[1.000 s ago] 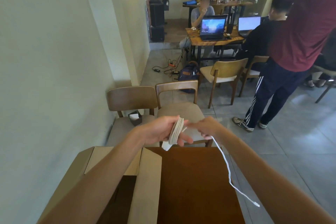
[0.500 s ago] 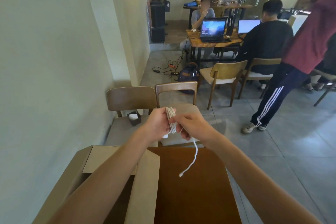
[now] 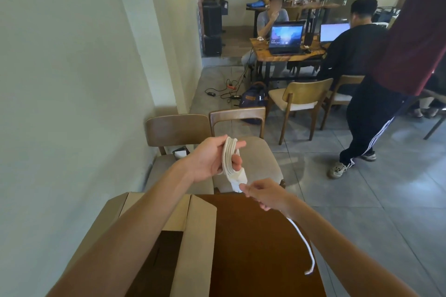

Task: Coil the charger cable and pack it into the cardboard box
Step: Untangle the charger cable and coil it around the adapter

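Observation:
My left hand (image 3: 212,159) holds the white charger cable (image 3: 229,159), wound in several loops around its fingers, above the far edge of the brown table (image 3: 253,248). The white plug block hangs below the coil. My right hand (image 3: 265,194) pinches the cable just under that block, and the loose tail (image 3: 304,243) trails down from it over the table. The open cardboard box (image 3: 198,236) stands below my left forearm, flaps up, its inside partly hidden by the arm.
Two wooden chairs (image 3: 241,128) stand behind the table, one holding a small black box (image 3: 181,152). The wall runs along the left. A person in striped trousers (image 3: 376,123) walks on the tiled floor at right; others sit at laptops beyond.
The coil has gained loops and my left hand has turned palm up. My right hand dropped below the coil with a short tail left. The walking person moved right.

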`<action>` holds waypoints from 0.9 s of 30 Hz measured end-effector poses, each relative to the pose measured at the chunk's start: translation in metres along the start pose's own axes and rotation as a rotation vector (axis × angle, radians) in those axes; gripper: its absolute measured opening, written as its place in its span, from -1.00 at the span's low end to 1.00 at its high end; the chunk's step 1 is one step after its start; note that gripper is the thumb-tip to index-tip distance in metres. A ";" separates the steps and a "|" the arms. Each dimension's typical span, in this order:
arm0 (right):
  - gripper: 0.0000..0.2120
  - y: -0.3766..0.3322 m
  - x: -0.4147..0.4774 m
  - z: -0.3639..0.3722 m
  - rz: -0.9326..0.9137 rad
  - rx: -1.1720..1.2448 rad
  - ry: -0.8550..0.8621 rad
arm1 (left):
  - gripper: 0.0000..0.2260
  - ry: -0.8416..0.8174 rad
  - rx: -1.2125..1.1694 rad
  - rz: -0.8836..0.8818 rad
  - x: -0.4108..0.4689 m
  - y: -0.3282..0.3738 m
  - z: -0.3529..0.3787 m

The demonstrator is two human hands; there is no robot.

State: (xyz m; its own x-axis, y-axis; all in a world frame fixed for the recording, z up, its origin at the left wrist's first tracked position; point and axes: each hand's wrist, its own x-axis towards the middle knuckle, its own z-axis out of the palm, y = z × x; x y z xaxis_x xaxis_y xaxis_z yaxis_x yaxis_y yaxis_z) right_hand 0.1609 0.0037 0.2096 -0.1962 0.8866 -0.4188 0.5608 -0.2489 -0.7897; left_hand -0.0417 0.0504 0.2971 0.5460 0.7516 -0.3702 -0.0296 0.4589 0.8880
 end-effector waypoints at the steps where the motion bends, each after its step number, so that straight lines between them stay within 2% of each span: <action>1: -0.54 -0.001 0.003 -0.003 0.015 -0.047 0.040 | -0.53 -0.001 0.064 0.001 -0.002 -0.001 0.001; 4: -0.51 -0.009 0.011 -0.019 0.067 -0.098 0.119 | -0.52 -0.023 0.216 -0.021 -0.007 -0.007 0.005; 7: -0.61 -0.027 0.017 -0.040 0.132 0.031 0.153 | -0.52 -0.021 0.333 -0.078 -0.007 -0.018 0.009; 9: -0.66 -0.042 0.019 -0.052 0.110 0.142 0.176 | -0.50 -0.004 0.392 -0.113 -0.005 -0.028 0.011; 15: -0.65 -0.073 0.020 -0.055 0.094 0.380 0.077 | -0.54 -0.019 0.541 -0.088 -0.001 -0.039 0.022; 17: -0.67 -0.076 0.020 -0.051 0.042 0.408 0.129 | -0.59 0.061 0.441 -0.064 0.004 -0.037 0.024; 20: -0.74 -0.081 0.012 -0.044 -0.128 0.314 0.203 | -0.61 0.188 0.040 -0.041 0.010 -0.030 0.021; 24: -0.77 -0.089 -0.008 -0.028 -0.285 0.193 0.098 | -0.58 0.258 -0.195 -0.006 0.013 -0.016 0.017; 27: -0.76 -0.080 -0.018 -0.014 -0.272 0.139 0.004 | -0.59 0.279 -0.352 -0.004 0.014 -0.007 0.006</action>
State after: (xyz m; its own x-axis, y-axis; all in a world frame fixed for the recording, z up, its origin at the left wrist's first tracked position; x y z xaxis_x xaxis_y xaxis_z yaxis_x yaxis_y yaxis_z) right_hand 0.1307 0.0128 0.2866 -0.3208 0.9294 -0.1825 0.3725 -0.0534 -0.9265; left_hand -0.0282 0.0553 0.2876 0.3013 0.8263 -0.4759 -0.3374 0.5592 0.7572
